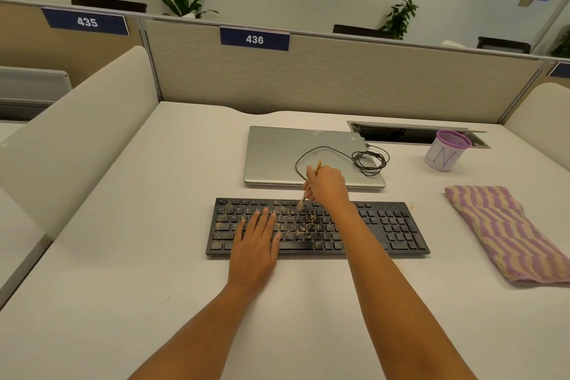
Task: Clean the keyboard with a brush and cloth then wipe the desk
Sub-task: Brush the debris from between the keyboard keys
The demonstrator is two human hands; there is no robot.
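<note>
A black keyboard [385, 225] lies mid-desk, a left hand [256, 244] flat on its keys and a right hand [327, 185] holding a brush [308, 188] over the top rows. From the keyboard, open desk [138, 241] runs at 9 o'clock to a cream side divider [77, 133], and at 6 o'clock to the near edge, crossed by two forearms. At 12 o'clock a closed laptop [277, 157] lies just behind, a coiled cable [370, 160] on its lid; a narrow strip of desk shows between them. At 3 o'clock a striped cloth [505, 231] lies near, with a gap between. At 2 o'clock a purple-rimmed cup [444, 154] stands by an open cable slot [401, 133]. A partition [339, 80] walls the far edge.
</note>
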